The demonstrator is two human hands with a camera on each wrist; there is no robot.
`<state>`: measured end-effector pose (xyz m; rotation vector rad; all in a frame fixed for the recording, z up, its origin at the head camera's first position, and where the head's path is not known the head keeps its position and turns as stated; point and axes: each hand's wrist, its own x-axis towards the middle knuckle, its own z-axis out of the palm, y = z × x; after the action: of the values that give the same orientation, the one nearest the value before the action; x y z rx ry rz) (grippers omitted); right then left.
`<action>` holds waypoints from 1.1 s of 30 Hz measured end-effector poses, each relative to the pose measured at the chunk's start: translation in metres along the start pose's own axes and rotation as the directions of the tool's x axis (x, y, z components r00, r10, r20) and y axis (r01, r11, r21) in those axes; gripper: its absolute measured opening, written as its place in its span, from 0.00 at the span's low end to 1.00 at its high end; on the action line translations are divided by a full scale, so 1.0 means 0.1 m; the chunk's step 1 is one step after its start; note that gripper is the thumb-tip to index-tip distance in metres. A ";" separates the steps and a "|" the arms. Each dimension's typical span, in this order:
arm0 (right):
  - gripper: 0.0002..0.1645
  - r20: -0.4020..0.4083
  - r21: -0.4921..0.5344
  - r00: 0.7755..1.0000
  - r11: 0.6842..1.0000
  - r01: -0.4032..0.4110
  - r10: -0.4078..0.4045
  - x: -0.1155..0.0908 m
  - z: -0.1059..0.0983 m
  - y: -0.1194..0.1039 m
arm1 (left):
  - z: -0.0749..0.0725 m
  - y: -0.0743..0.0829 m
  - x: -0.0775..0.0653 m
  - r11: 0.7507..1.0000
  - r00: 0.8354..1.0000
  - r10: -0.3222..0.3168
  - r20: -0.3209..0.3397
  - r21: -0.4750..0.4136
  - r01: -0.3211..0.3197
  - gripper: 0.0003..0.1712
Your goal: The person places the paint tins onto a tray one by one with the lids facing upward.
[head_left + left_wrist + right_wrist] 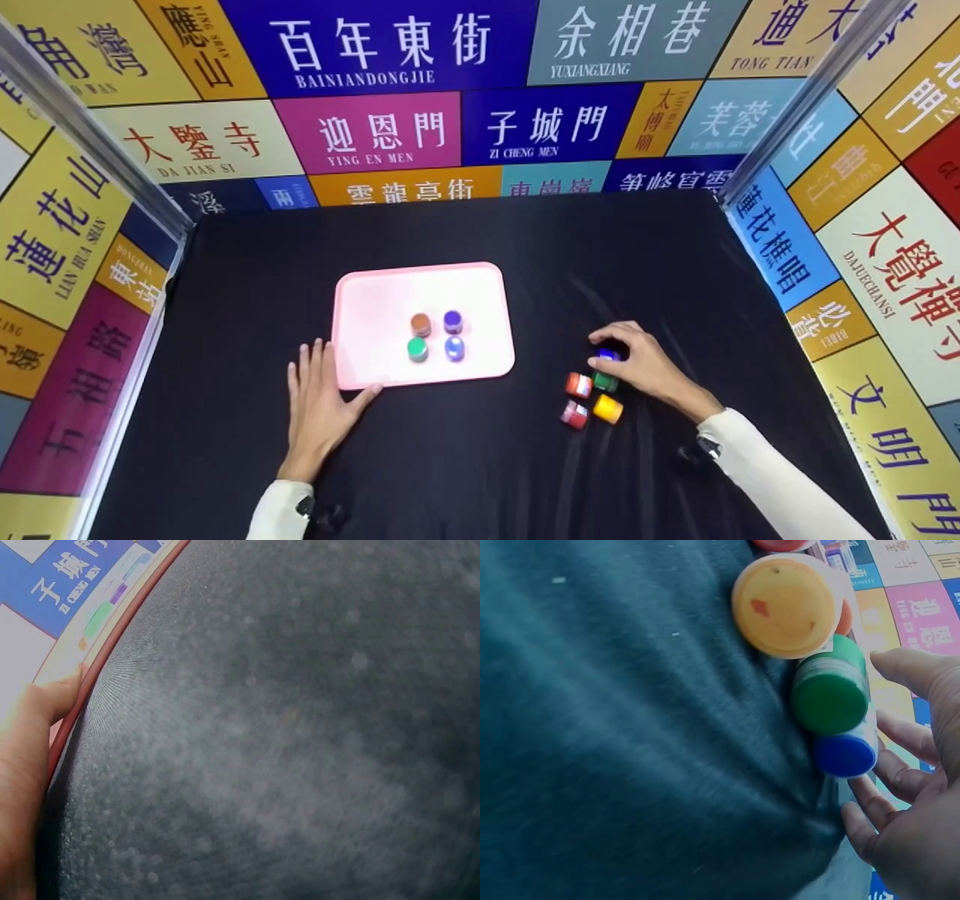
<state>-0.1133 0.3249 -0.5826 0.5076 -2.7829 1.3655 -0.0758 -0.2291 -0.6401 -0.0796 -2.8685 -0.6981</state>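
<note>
My left hand [322, 405] rests at the near left corner of a pink tray [367, 300], thumb on its rim, the other fingers straight along its left side. On the tray stand small paint jars: a brown jar [421, 324], a purple jar [452, 322], a green-lidded jar [418, 349] and a blue-and-white one [454, 348]. To the right, my right hand [641, 360] reaches around a blue-lidded jar [846, 754]. In the right wrist view its thumb stands apart from that jar, with the other fingers close beside it. Against the blue jar sits a dark green jar [831, 694].
Near the right hand are a yellow jar [608, 409], an orange-red jar [578, 385] and a dark red jar [574, 414]. A black cloth [450, 465] covers the table. Panels with printed signs [375, 127] enclose its back and sides.
</note>
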 end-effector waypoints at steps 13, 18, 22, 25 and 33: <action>0.23 -0.061 -0.012 0.998 1.000 0.006 -0.007 -0.18 -0.07 0.10 | 0.00 0.00 -0.01 1.000 1.000 0.003 -0.005 -0.011 -0.003 0.69; 0.20 -0.078 -0.022 0.997 1.000 -0.016 0.015 -0.21 -0.09 0.11 | -0.01 0.00 -0.01 1.000 1.000 -0.006 0.008 -0.004 0.006 0.70; 0.20 -0.080 -0.026 0.996 0.998 -0.049 0.047 -0.20 -0.07 0.12 | -0.01 -0.01 -0.01 1.000 1.000 -0.010 0.017 -0.001 0.010 0.70; 0.21 -0.081 -0.022 0.993 0.996 -0.089 0.087 -0.20 -0.06 0.11 | -0.01 -0.01 -0.01 1.000 1.000 -0.008 0.016 -0.008 0.008 0.70; 0.21 -0.081 -0.034 0.980 0.982 -0.185 0.182 -0.17 -0.06 0.13 | 0.00 0.00 -0.01 1.000 1.000 0.008 -0.002 -0.013 -0.008 0.69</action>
<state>-0.1018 0.3414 -0.5916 0.1950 -2.8475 1.3232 -0.0751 -0.2295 -0.6402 -0.0925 -2.8598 -0.7154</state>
